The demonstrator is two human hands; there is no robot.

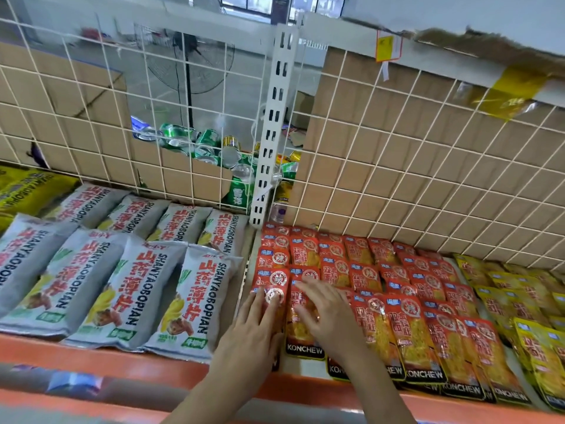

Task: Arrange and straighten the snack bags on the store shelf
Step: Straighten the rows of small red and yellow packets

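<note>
Nearest, an orange shelf edge (122, 359) runs beneath both wrists. On the shelf, the left hand (253, 332) lies flat with its fingers (260, 304) straight and close together, the tips on the silver round seal of a red snack bag (275, 280). The right hand (330, 319) lies just beside it, its fingers (308, 292) straight and slightly apart, pressing the neighbouring red bag (301, 335), whose black bottom band reads KONCHEW below the palm. Neither hand curls round anything. Right of the fingers, more red bags (406, 328) overlap in slanting rows, several bottom bands also showing KONCHEW; the Chinese characters on them are too small to read. Past these come yellow bags (538, 356) of the same cut, sliced off by the frame edge. Left of the fingers lie grey-white bags (189, 301) in two rows, printed SHANYAOBOPIAN beside red Chinese characters. Further left a yellow bag (27, 191) is partly cut off, its writing blurred. Beyond the fingertips a white wire grid (428, 166) backs the shelf, with a slotted white upright (275, 133) at the join. Brown cardboard (397, 117) stands behind the grid, carrying a yellow label (388, 45) that cannot be read. Through the gap show green cans (208, 142) heaped in a box, and farther off a standing fan (189, 62) on a pale floor.
</note>
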